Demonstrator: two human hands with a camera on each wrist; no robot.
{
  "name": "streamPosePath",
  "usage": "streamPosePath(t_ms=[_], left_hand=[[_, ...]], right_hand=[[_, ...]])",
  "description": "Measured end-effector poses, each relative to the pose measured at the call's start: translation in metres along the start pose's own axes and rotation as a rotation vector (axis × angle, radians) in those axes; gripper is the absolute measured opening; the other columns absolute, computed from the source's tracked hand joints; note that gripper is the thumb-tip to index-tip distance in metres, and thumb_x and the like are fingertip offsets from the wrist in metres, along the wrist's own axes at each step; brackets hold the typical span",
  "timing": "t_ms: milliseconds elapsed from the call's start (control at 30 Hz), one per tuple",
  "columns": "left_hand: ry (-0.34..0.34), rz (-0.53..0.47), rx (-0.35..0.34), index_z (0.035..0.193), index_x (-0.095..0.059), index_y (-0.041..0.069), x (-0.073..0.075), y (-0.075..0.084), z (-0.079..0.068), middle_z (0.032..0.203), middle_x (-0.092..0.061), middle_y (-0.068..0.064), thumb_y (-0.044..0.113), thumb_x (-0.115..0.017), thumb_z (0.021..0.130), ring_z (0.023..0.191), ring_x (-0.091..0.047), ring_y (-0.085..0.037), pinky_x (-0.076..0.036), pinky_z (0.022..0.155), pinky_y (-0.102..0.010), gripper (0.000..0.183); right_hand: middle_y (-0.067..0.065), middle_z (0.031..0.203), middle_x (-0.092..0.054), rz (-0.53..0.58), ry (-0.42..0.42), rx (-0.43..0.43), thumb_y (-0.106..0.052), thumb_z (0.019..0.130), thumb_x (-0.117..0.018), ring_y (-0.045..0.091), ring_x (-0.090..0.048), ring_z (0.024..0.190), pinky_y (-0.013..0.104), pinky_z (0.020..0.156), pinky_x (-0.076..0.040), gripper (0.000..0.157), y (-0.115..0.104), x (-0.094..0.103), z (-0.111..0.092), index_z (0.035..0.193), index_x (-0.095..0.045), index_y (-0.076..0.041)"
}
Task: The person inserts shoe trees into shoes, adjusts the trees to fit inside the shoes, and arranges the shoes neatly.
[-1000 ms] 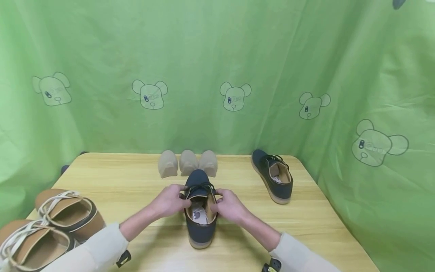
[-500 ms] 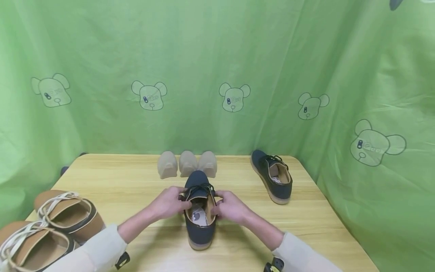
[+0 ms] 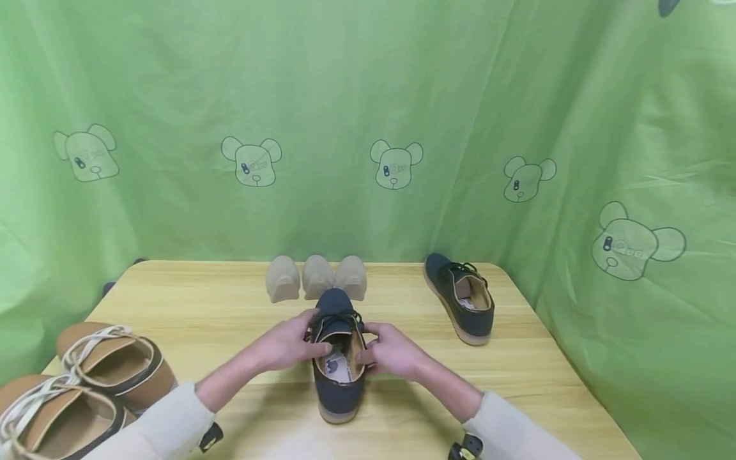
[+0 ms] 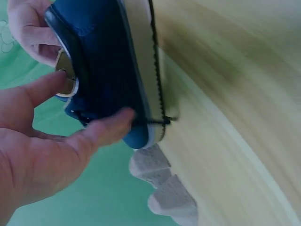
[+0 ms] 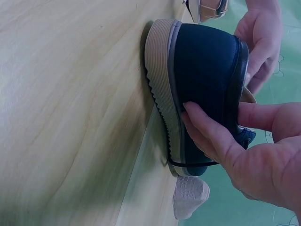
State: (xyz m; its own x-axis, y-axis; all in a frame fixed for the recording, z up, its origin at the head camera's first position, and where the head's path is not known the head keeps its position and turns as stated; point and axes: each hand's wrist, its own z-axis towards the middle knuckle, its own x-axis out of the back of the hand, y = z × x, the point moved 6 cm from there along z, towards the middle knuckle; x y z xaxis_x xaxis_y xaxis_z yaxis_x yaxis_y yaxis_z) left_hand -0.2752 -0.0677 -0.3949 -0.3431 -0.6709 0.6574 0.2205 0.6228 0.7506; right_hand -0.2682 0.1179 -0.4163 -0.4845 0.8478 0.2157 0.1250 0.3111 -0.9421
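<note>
A dark blue lace-up shoe [image 3: 340,395] stands on the wooden table in front of me, toe pointing away. My left hand [image 3: 285,345] holds its left side, the thumb reaching over the collar into the opening and the fingers outside. My right hand [image 3: 395,352] grips the other side, thumb inside the edge and fingers flat along the upper in the right wrist view. White paper [image 3: 336,364] with a dark print lies inside the shoe. A dark lace [image 5: 190,164] hangs down across the sole near the toe. The left fingertips are blurred in the left wrist view.
Several grey-beige moulded shoe inserts [image 3: 283,279] stand in a row beyond the toe. A matching blue shoe [image 3: 467,306] is at the back right. Two brown shoes [image 3: 123,361] with white laces sit at the left. A green curtain [image 3: 322,83] surrounds the table [image 3: 517,390].
My left thumb has reached farther over the opening, and the left hand has shifted slightly. The right hand keeps its hold, and the shoe stays nearly in place.
</note>
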Motion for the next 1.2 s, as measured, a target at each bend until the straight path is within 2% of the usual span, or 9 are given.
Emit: streamPosePath(t_ms=[100, 233, 300, 367, 433, 533, 733, 933, 1200], left_hand=[[-0.027, -0.041, -0.076, 0.160, -0.024, 0.008, -0.003, 0.007, -0.002, 0.147, -0.052, -0.025, 0.034, -0.083, 0.084, 0.130, -0.056, -0.042, -0.044, 0.108, -0.059, 0.099], [-0.069, -0.014, -0.120, 0.163, -0.001, 0.007, -0.014, 0.012, -0.006, 0.165, -0.014, -0.032, 0.039, -0.091, 0.074, 0.145, -0.033, -0.048, -0.033, 0.117, -0.060, 0.131], [-0.072, 0.019, -0.128, 0.163, 0.005, 0.008, -0.019, 0.012, -0.009, 0.167, 0.002, -0.030, 0.042, -0.094, 0.068, 0.150, -0.019, -0.050, -0.028, 0.119, -0.062, 0.141], [-0.068, 0.037, -0.140, 0.163, 0.007, 0.010, -0.024, 0.010, -0.010, 0.167, 0.008, -0.028, 0.044, -0.096, 0.064, 0.152, -0.014, -0.051, -0.025, 0.119, -0.063, 0.147], [-0.062, 0.037, -0.153, 0.163, 0.007, 0.009, -0.028, 0.008, -0.012, 0.168, 0.010, -0.026, 0.043, -0.097, 0.062, 0.153, -0.010, -0.050, -0.024, 0.120, -0.063, 0.149], [-0.057, 0.025, -0.170, 0.163, 0.007, 0.006, -0.033, 0.006, -0.013, 0.167, 0.010, -0.028, 0.042, -0.098, 0.061, 0.153, -0.011, -0.049, -0.025, 0.120, -0.062, 0.150], [-0.042, 0.017, -0.182, 0.162, 0.005, 0.003, -0.038, 0.004, -0.014, 0.168, 0.008, -0.027, 0.046, -0.096, 0.063, 0.150, -0.022, -0.047, -0.031, 0.119, -0.056, 0.147], [-0.055, 0.037, -0.191, 0.161, -0.002, -0.001, -0.037, 0.003, -0.013, 0.166, 0.001, -0.032, 0.047, -0.095, 0.065, 0.148, -0.027, -0.048, -0.034, 0.117, -0.057, 0.142], [-0.078, 0.017, -0.184, 0.162, -0.005, 0.004, -0.039, 0.000, -0.011, 0.166, -0.001, -0.031, 0.047, -0.094, 0.066, 0.147, -0.030, -0.047, -0.036, 0.116, -0.057, 0.139]], right_hand=[[0.031, 0.108, -0.071, 0.000, -0.001, 0.003, 0.004, 0.086, -0.062, 0.038, -0.072, 0.099, 0.044, 0.083, -0.062, 0.069, 0.000, 0.000, 0.000, 0.149, -0.035, 0.012], [0.031, 0.107, -0.071, -0.011, 0.001, 0.008, 0.003, 0.087, -0.062, 0.038, -0.072, 0.099, 0.045, 0.082, -0.062, 0.070, 0.000, 0.000, 0.000, 0.150, -0.034, 0.012], [0.029, 0.105, -0.072, -0.024, 0.006, 0.009, 0.003, 0.086, -0.063, 0.037, -0.073, 0.097, 0.045, 0.082, -0.062, 0.071, -0.001, 0.001, 0.000, 0.150, -0.034, 0.012], [0.028, 0.103, -0.072, -0.031, 0.010, 0.008, 0.003, 0.086, -0.063, 0.036, -0.073, 0.096, 0.045, 0.081, -0.062, 0.071, -0.001, 0.001, 0.000, 0.150, -0.034, 0.012], [0.028, 0.103, -0.072, -0.030, 0.009, 0.006, 0.002, 0.085, -0.063, 0.036, -0.073, 0.096, 0.044, 0.082, -0.062, 0.072, 0.000, 0.000, 0.000, 0.150, -0.033, 0.012], [0.027, 0.103, -0.073, -0.027, 0.005, 0.006, 0.003, 0.085, -0.063, 0.035, -0.073, 0.096, 0.044, 0.082, -0.062, 0.073, 0.000, 0.000, 0.000, 0.150, -0.033, 0.013], [0.025, 0.100, -0.073, -0.040, 0.013, 0.008, 0.003, 0.084, -0.063, 0.034, -0.073, 0.095, 0.044, 0.081, -0.062, 0.072, 0.000, -0.001, 0.001, 0.150, -0.034, 0.012], [0.027, 0.104, -0.072, -0.023, 0.010, 0.010, 0.003, 0.085, -0.064, 0.036, -0.073, 0.097, 0.043, 0.083, -0.062, 0.075, 0.001, -0.001, 0.001, 0.151, -0.031, 0.014], [0.031, 0.104, -0.072, -0.035, 0.001, 0.022, 0.002, 0.086, -0.064, 0.040, -0.073, 0.097, 0.043, 0.083, -0.062, 0.075, 0.001, 0.002, 0.001, 0.150, -0.028, 0.016]])
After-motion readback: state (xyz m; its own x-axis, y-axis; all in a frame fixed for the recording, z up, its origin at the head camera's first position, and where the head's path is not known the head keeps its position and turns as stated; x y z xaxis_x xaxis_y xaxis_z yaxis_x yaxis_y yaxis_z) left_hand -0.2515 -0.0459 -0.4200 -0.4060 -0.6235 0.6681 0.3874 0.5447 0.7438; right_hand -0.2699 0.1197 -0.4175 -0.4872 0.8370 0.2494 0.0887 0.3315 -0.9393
